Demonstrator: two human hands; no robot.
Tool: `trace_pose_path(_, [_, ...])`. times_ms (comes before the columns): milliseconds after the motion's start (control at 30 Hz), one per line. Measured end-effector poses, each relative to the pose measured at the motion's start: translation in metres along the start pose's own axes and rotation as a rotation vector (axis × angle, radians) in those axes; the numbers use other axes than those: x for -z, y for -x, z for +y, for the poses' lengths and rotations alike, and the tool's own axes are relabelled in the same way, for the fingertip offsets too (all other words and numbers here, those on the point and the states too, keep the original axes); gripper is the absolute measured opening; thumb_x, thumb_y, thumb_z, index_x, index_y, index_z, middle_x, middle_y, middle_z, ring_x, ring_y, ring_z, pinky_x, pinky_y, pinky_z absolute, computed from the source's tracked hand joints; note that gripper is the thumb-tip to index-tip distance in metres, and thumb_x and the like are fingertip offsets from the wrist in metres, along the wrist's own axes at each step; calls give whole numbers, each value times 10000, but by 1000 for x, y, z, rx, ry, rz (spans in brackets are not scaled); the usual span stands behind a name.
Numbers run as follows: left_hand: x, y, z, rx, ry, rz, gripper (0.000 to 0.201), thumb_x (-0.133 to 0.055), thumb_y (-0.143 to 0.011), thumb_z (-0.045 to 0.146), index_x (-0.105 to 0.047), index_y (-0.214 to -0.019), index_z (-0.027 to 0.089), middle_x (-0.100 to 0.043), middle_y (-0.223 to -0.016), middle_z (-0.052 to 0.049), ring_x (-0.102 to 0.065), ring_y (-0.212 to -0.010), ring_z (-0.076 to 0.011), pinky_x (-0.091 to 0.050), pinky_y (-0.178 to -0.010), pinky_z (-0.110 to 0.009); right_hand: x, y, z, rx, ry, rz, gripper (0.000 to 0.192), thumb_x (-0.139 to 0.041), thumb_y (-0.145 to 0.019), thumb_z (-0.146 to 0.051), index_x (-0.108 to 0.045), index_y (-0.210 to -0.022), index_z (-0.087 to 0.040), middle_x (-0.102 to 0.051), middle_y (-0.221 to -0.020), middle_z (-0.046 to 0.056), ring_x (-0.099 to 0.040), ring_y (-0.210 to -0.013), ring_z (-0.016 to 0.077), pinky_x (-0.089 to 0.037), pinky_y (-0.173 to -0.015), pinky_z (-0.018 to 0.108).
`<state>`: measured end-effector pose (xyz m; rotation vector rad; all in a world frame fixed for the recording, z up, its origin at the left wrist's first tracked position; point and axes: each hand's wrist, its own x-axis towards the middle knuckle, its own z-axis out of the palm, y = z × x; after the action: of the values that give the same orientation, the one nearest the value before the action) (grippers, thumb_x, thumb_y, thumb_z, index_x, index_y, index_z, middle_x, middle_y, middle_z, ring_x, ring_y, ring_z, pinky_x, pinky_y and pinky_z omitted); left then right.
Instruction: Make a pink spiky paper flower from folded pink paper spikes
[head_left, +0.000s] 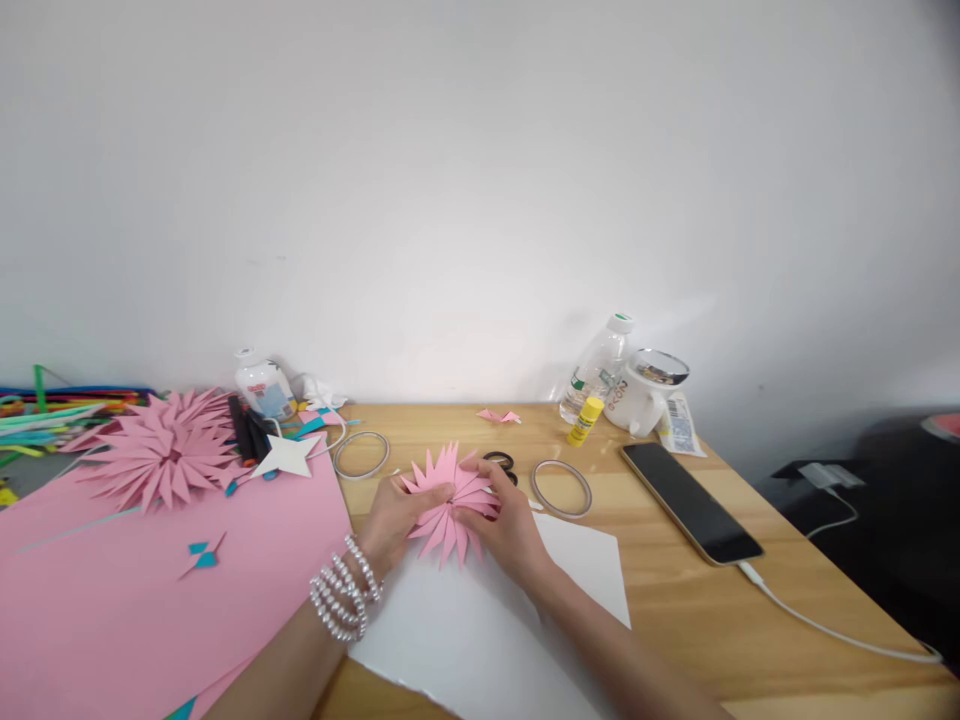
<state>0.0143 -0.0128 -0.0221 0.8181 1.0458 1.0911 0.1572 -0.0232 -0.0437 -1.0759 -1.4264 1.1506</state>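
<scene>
Between my two hands is a pink folded-paper flower [448, 540] with many pointed petals, held above a white sheet [480, 640]. My left hand [397, 520], with pearl bracelets [339, 600] on its wrist, grips the flower's left side, thumb lying across toward the centre. From the right, my right hand [506, 520] pinches the petals, its thumb near the middle and a finger along the upper edge. Both hands are closed on the paper. Black scissor handles [501, 464] show just behind my right hand; the rest of the scissors is hidden.
Metal rings [562, 489] lie on the wooden table [675, 600]. A glue stick [585, 422], bottle [600, 370], mug [637, 400] and phone [691, 503] stand or lie right. More pink paper flowers [161, 450] and a white paper star [285, 456] rest left on pink paper [270, 540].
</scene>
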Motion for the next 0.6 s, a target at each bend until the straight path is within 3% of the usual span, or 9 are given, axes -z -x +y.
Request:
trace_pose_path(267, [-1,0,-7,-39,-25,6,258,-801,-469,235,-667,-645,101,-695,-647,-72,-611,-522,-170,-479,-497,-273,1,0,4,-8,45,24,394,-637,-630,-197,-502,-1000,-203,-593,-916,21,-569,-694,150,-465,-633,265])
trace_pose_path(600, [17,-3,16,62,-94,-71,346,-771,-531,332,-667,-793,130,-686,-677,-60,-622,-566,-162,-460,-519,-244,2,-3,1,-37,-75,-9,342,-585,-709,-322,-528,-1020,-190,-578,-919,30,-562,-742,144,-458,-663,250])
